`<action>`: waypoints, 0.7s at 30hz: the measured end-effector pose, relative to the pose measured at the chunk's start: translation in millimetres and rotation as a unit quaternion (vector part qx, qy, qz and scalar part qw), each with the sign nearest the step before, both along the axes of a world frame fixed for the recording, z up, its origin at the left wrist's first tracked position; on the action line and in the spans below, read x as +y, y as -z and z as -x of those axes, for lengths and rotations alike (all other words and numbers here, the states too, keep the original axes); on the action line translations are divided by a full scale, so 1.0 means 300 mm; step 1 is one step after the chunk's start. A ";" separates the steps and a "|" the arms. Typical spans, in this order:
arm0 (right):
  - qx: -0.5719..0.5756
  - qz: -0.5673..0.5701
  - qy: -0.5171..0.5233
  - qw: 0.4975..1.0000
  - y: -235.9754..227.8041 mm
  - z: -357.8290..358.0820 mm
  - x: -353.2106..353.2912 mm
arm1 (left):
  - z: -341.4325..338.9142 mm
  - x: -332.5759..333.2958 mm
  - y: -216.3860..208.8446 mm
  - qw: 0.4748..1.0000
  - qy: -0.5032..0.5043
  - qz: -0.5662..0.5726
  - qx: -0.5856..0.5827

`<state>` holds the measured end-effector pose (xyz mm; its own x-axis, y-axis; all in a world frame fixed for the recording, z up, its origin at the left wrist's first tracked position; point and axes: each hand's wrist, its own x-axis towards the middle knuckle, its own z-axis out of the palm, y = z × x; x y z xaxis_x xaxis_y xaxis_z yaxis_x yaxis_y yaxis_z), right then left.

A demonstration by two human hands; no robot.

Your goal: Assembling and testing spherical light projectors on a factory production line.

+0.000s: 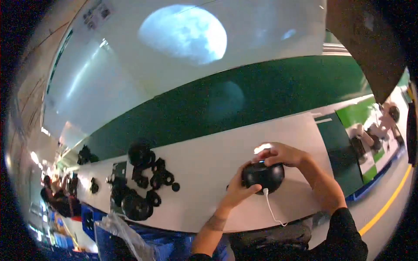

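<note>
1. Black round part [263,176], domed and glossy, held up just above the white worktop [209,161], near its front edge and well to the right of the pile of black parts [141,180].
2. Left hand [238,188] cupped under and around the round part's left side, thumb laid across its lower face: a closed, carrying hold.
3. Right hand [283,154] curled over the round part's top, fingertips pinched narrow at its upper rim beside a small bright glint; what the fingertips grip there too blurred to tell.
4. White cable [272,209] running from the round part's underside down over the worktop's front edge.
5. Likely snag: cable caught on that edge, or on the left wrist, tugging the round part out of line during any turn.
6. Likely slip: smooth dome plus a hold mostly from below, so a hard press from the right hand could roll the round part out of the left palm onto the worktop or past its front edge.
7. Pile of black parts left of the round part: well apart, little danger of being knocked.
</note>
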<state>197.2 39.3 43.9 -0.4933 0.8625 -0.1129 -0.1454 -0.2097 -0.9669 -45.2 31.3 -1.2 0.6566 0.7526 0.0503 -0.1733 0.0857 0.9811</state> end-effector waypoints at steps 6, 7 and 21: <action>-0.065 0.011 0.012 0.998 0.017 -0.041 0.005 | -0.021 0.005 -0.013 1.000 0.009 0.008 0.007; -0.007 0.014 0.002 1.000 0.031 -0.045 0.013 | -0.023 0.013 0.001 1.000 0.014 -0.007 -0.004; -0.101 -0.044 0.061 0.992 0.036 -0.032 -0.004 | 0.014 0.001 0.025 0.998 -0.041 -0.013 0.048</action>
